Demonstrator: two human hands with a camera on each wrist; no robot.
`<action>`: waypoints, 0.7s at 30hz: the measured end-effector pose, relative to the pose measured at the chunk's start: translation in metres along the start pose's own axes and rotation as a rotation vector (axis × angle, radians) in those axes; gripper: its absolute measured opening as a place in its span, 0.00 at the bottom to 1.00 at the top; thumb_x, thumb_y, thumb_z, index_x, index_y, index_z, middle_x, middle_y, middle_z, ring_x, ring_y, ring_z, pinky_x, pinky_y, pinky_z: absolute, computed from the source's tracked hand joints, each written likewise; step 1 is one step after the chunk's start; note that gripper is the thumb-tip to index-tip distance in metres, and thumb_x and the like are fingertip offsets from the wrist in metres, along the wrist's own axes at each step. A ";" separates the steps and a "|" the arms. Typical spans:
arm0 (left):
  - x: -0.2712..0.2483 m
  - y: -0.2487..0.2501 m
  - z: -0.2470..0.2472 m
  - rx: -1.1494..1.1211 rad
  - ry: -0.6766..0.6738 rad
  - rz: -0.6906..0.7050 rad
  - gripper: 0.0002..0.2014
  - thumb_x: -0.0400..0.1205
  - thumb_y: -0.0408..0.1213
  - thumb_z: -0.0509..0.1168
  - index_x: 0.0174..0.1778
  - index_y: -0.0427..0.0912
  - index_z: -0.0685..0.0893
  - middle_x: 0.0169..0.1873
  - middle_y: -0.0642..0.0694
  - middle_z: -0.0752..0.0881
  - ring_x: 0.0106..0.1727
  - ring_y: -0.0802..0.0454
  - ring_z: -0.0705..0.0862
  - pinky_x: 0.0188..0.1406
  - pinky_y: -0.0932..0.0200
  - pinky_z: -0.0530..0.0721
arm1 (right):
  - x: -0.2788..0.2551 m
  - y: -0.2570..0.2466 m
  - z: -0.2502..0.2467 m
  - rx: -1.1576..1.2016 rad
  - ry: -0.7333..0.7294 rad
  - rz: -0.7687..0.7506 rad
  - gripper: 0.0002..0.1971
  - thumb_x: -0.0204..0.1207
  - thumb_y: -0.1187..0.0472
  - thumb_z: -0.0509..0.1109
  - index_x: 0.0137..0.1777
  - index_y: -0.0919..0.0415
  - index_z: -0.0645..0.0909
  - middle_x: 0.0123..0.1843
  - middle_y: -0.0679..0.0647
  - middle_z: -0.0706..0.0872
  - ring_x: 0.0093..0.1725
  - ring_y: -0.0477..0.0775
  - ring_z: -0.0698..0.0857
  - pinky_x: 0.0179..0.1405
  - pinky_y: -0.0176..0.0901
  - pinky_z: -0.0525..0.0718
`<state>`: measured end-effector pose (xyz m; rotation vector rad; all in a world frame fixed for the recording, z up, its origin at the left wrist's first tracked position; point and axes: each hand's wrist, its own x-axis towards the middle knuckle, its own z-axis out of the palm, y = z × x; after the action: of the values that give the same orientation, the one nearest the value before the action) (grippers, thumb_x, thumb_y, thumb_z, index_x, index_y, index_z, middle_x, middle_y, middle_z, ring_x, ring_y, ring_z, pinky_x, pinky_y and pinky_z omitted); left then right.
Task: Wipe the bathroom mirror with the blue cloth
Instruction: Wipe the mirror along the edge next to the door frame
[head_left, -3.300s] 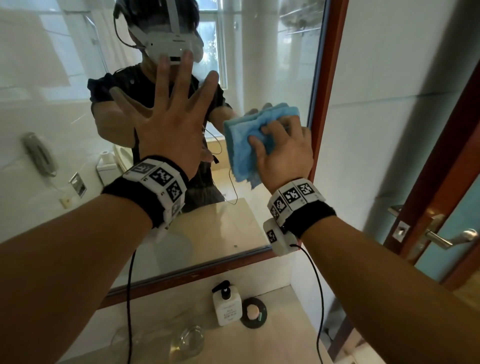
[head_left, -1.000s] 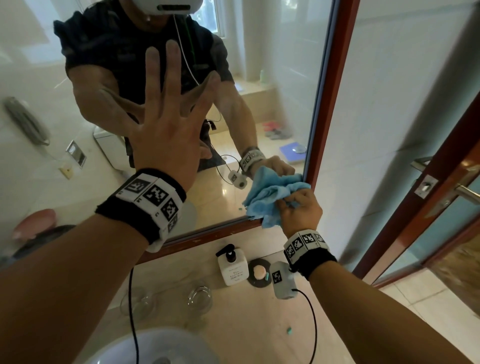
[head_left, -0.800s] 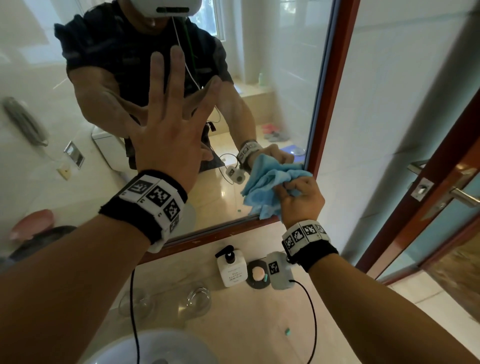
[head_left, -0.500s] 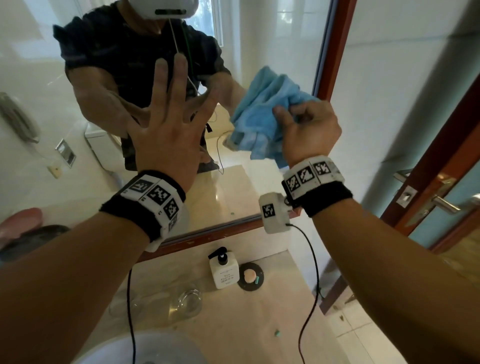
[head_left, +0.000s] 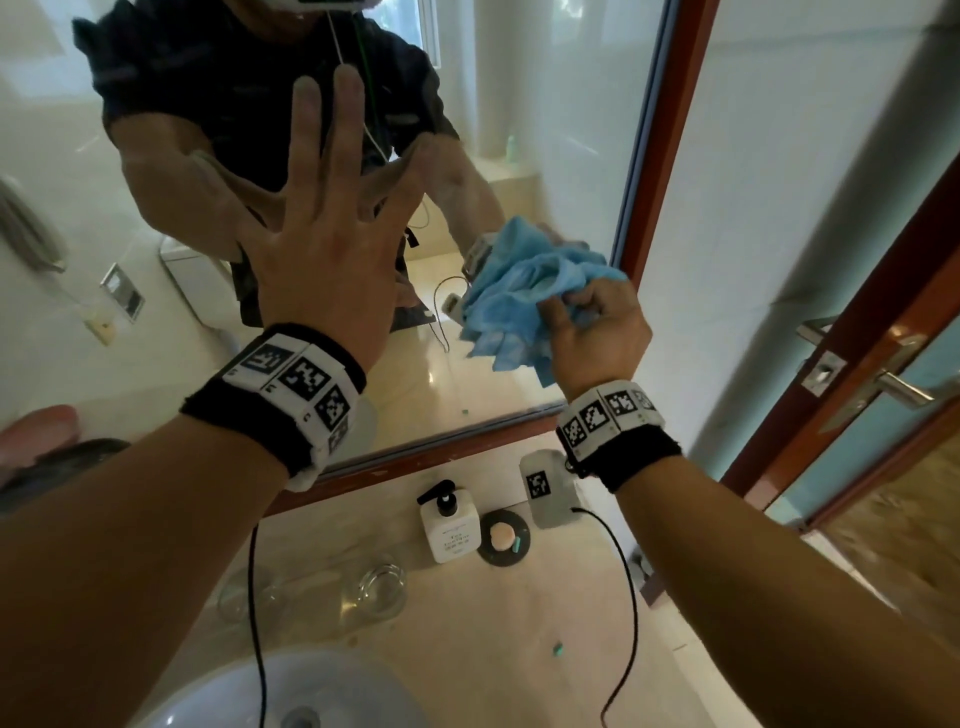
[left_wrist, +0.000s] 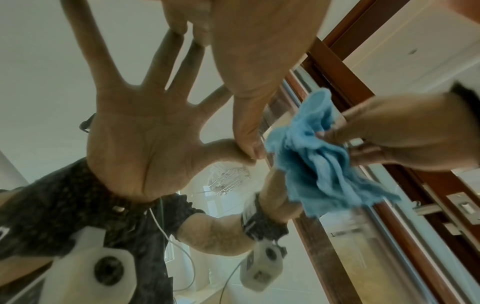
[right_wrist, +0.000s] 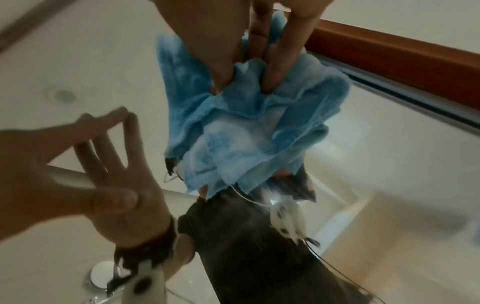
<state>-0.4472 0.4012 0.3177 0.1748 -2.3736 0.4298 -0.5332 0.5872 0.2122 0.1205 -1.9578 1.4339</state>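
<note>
The right hand (head_left: 597, 332) bunches the blue cloth (head_left: 524, 301), seemingly touching the mirror (head_left: 545, 130); the left hand (head_left: 322, 249) presses flat, fingers spread.

On the beige counter (head_left: 467, 639) below the red-brown frame stands a white pump bottle (head_left: 449, 525) with a black pump head, and just beside it to the right lies a dark round dish (head_left: 504, 536) with a pale piece of soap in it. Two clear glasses (head_left: 375, 587) stand near each other in front of the bottle, a small teal bit (head_left: 557, 649) lies alone further right, and the white basin (head_left: 311, 691) shows at the bottom edge. At the right a wood-framed door (head_left: 852, 332) carries a metal lever handle (head_left: 901, 387).
</note>
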 end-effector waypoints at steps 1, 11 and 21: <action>0.000 0.000 0.000 0.005 0.001 0.000 0.57 0.69 0.49 0.80 0.85 0.65 0.47 0.87 0.39 0.44 0.87 0.37 0.44 0.65 0.11 0.58 | -0.011 0.010 0.002 -0.015 -0.032 0.024 0.12 0.67 0.56 0.81 0.32 0.58 0.80 0.43 0.53 0.84 0.40 0.48 0.80 0.37 0.21 0.70; -0.001 0.001 -0.001 0.019 0.006 0.000 0.56 0.67 0.51 0.79 0.85 0.65 0.49 0.87 0.39 0.45 0.87 0.37 0.46 0.66 0.10 0.52 | -0.076 0.063 0.013 -0.151 -0.282 0.255 0.07 0.70 0.62 0.78 0.43 0.63 0.84 0.53 0.56 0.83 0.48 0.52 0.81 0.48 0.34 0.74; 0.001 -0.003 0.005 -0.023 0.028 0.027 0.51 0.73 0.54 0.73 0.85 0.63 0.47 0.86 0.38 0.44 0.87 0.36 0.44 0.62 0.10 0.58 | -0.053 0.022 0.014 -0.066 -0.134 0.228 0.09 0.68 0.65 0.81 0.38 0.68 0.84 0.47 0.56 0.84 0.45 0.51 0.81 0.39 0.11 0.69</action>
<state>-0.4502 0.3968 0.3155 0.1255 -2.3545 0.4153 -0.5094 0.5667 0.1619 -0.0389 -2.1835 1.5370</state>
